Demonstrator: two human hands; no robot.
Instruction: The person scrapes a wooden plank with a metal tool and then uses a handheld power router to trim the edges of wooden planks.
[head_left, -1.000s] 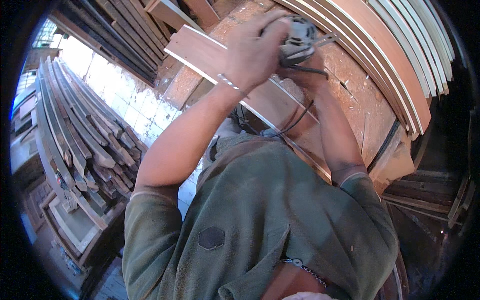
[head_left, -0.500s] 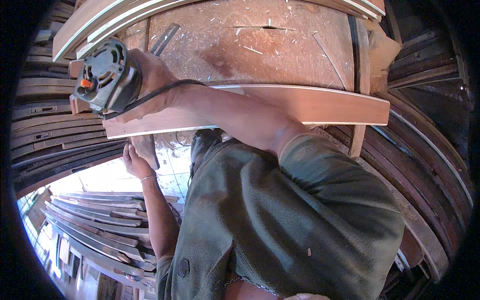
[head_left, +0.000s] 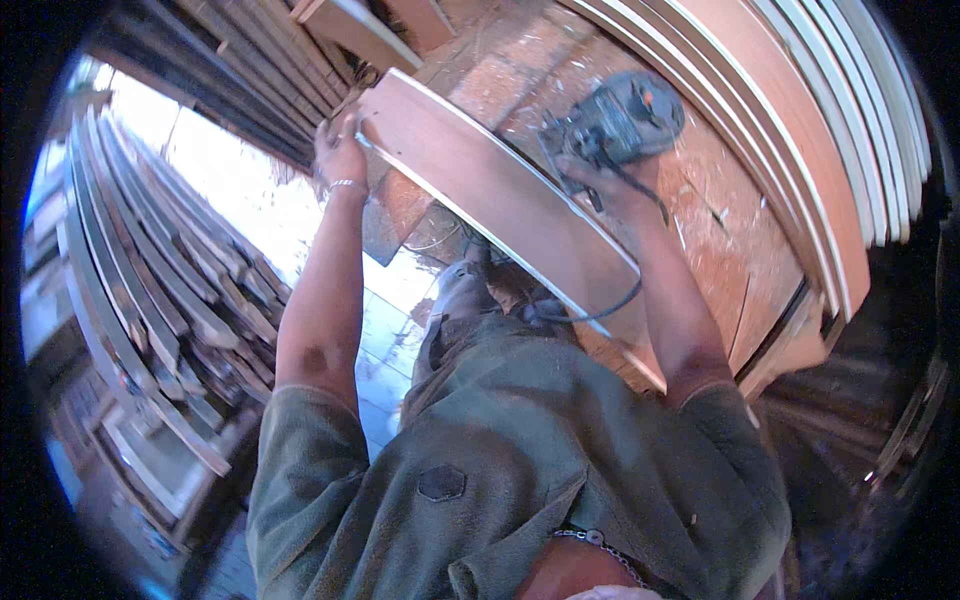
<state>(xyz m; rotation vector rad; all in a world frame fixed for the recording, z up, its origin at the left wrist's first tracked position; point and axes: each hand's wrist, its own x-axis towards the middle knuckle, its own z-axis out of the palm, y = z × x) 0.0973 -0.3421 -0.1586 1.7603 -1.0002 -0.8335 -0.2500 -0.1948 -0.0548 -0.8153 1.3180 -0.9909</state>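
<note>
A long reddish-brown wooden board (head_left: 480, 175) with pale edges lies slantwise along the near side of the workbench. At its far left end is my left hand (head_left: 342, 158), fingers apart and the thumb side against the board's edge. Past the board's other long edge, my right hand (head_left: 610, 185) is closed round a corded power tool (head_left: 625, 120). The tool has a dark grey body, a round vented cap and an orange part. It is low over the bench top, but whether it rests there I cannot tell. Its black cord (head_left: 600, 312) loops across the board near my right forearm.
Wood chips are scattered over the worn workbench top (head_left: 705, 205). Several curved boards (head_left: 770, 130) with pale edges are stacked on its far right. More long wooden strips (head_left: 150, 270) lie in a pile at the left, beside a brightly lit tiled floor (head_left: 385, 325).
The view has turned, so the board now slants. My right hand with the power tool has left the board's left end for the bench beyond the board. My left hand has come up to the board's edge.
</note>
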